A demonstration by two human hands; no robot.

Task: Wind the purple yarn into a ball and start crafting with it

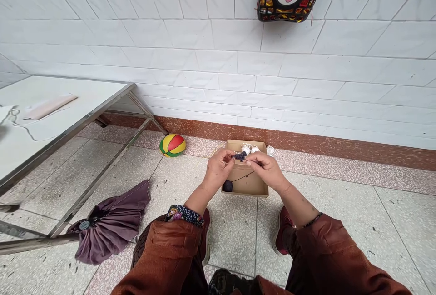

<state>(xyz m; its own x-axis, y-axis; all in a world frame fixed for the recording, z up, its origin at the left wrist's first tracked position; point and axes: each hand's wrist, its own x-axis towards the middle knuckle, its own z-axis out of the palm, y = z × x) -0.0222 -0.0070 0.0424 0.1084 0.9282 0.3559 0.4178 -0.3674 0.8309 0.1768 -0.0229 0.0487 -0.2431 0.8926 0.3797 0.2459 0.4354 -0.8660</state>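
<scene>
Between my hands, above an open cardboard box [252,189], is a small dark piece of yarn work [241,156], looped like crochet. My left hand [220,166] pinches its left end between thumb and fingers. At the right end, the closed thumb and fingers of my right hand [268,171] grip it; whether they also hold a hook is too small to tell. A dark yarn ball [227,186] lies in the box's near left corner, and a dark strand [243,177] runs across the box. White yarn balls [245,149] sit at the box's far side.
One more white ball [270,150] is outside the box by the wall. A colourful ball [172,145] rests on the floor to the left. A purple cloth bag [114,227] lies near the metal-framed table [85,87]. A black basket [267,13] hangs on the tiled wall.
</scene>
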